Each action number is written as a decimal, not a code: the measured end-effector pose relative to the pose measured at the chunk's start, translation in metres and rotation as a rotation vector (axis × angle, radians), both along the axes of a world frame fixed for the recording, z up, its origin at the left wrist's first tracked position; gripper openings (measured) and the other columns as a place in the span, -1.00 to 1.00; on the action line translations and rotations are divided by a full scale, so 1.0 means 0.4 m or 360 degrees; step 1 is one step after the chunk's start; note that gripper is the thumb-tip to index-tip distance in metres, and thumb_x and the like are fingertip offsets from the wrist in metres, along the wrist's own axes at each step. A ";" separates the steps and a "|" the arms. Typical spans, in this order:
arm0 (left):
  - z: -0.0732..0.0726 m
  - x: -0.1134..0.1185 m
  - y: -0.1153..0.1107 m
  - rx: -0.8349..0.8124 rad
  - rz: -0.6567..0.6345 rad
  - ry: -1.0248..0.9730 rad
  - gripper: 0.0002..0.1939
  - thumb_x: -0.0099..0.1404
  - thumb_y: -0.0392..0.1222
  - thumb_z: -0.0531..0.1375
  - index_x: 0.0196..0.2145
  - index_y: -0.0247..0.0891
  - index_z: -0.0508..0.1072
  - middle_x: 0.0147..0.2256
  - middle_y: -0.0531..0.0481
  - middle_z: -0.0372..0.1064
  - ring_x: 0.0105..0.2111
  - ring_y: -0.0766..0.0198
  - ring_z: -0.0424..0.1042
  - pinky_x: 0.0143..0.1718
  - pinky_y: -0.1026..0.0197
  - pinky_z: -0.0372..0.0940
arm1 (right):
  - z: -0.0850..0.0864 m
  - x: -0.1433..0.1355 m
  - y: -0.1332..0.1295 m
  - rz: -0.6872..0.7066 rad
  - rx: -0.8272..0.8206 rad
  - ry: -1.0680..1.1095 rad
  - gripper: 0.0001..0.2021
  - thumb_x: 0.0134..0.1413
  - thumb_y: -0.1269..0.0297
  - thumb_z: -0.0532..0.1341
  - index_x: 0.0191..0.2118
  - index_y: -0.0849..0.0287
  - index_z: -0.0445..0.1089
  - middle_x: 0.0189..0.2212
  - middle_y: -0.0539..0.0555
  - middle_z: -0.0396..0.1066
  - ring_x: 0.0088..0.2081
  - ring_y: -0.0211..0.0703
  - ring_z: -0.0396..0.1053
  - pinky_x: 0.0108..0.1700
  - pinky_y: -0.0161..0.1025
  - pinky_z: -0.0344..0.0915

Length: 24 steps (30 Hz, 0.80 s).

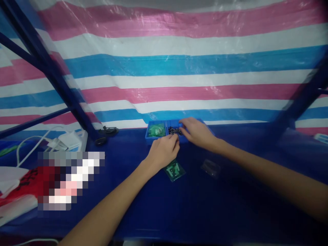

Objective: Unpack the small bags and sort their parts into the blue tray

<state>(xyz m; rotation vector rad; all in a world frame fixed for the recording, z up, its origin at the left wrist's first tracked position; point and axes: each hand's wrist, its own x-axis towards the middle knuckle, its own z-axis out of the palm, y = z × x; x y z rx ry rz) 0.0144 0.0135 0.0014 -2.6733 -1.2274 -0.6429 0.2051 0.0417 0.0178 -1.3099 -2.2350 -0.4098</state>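
A blue divided box (pixel 166 127) stands at the back of the dark blue table, by the striped sheet. Its left compartment holds green packets (pixel 157 130); the middle one holds small dark pieces (pixel 174 131) like screws. My left hand (pixel 165 149) is at the box's front edge, fingers curled and pressed together; whatever they hold is hidden. Over the right side of the box reaches my right hand (pixel 197 133), its thumb and fingers apart beside the dark pieces. Below my left hand lies a green packet with pale pieces (pixel 175 170). To its right is a small clear bag (pixel 210 167).
On the left are a white power strip (pixel 82 140) with plugs and cables, and a red and white package (pixel 25 186), partly pixelated. Black cable (pixel 109 130) lies at the back left. Blue metal frame bars (pixel 61 90) rise on both sides.
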 end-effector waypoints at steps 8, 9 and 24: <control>-0.015 0.006 0.005 -0.0125 -0.0023 0.0131 -0.79 0.44 -0.15 -0.03 -0.24 -0.22 0.36 -0.29 -0.07 0.45 -0.30 0.08 0.48 -0.40 0.17 0.21 | -0.054 0.019 -0.192 0.0295 -0.0156 -0.0128 -0.81 0.33 0.33 0.05 -0.17 0.20 0.41 -0.28 0.16 0.42 -0.21 -0.02 0.36 -0.22 -0.14 0.33; -0.014 0.006 0.006 -0.0140 -0.0016 0.0151 -0.79 0.43 -0.14 -0.03 -0.25 -0.22 0.36 -0.31 -0.07 0.45 -0.32 0.08 0.48 -0.42 0.18 0.18 | -0.060 0.018 -0.208 0.0366 -0.0207 -0.0125 -0.81 0.33 0.34 0.05 -0.17 0.21 0.42 -0.28 0.17 0.41 -0.21 -0.03 0.35 -0.21 -0.14 0.34; 0.012 -0.023 0.028 -0.0843 -0.0134 -0.0089 -0.80 0.28 -0.15 0.10 -0.46 -0.25 0.39 -0.52 0.03 0.37 -0.53 0.33 0.29 -0.48 0.26 0.02 | -0.087 0.007 -0.230 0.0854 -0.0403 -0.0230 -0.82 0.34 0.27 0.12 -0.09 0.16 0.44 -0.21 0.11 0.50 -0.08 -0.05 0.36 0.00 -0.07 0.30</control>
